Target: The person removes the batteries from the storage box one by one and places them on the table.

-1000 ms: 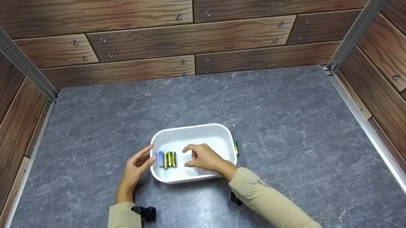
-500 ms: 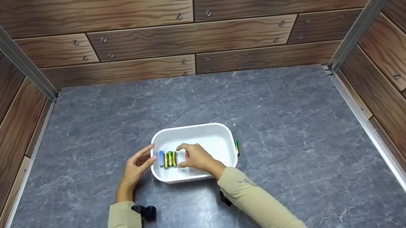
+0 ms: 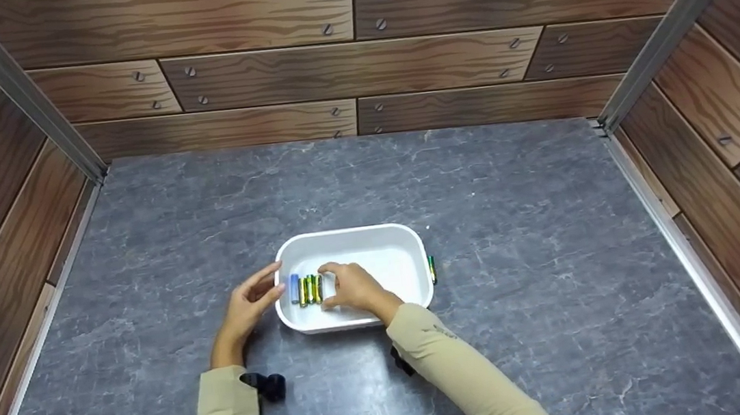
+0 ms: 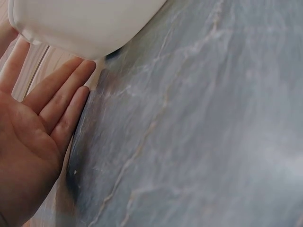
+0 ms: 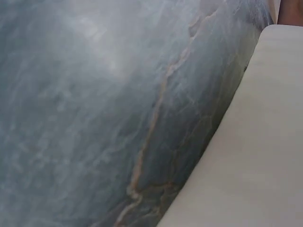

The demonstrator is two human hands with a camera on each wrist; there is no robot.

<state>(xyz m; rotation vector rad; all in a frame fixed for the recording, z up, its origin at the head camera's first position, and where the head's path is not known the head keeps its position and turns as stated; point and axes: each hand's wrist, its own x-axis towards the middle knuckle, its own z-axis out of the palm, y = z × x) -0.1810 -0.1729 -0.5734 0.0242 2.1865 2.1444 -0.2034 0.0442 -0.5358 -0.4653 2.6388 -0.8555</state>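
Has a blue battery (image 3: 295, 289) and three gold-green batteries (image 3: 310, 289) lined up in the white tub (image 3: 346, 241) toward 9 o'clock: apparently mostly done, with one green battery (image 3: 432, 270) left outside at 3 o'clock. Rests left hand (image 3: 247, 308) with fairly straight fingers on the 9 o'clock rim; curves right hand (image 3: 354, 288) at the row's 3 o'clock end, cannot tell whether gripping.

The tray (image 3: 385, 254) sits on the tabletop (image 3: 553, 250), a row of batteries (image 3: 310, 289) inside toward nine o'clock, another battery (image 3: 432, 270) just outside at three o'clock.
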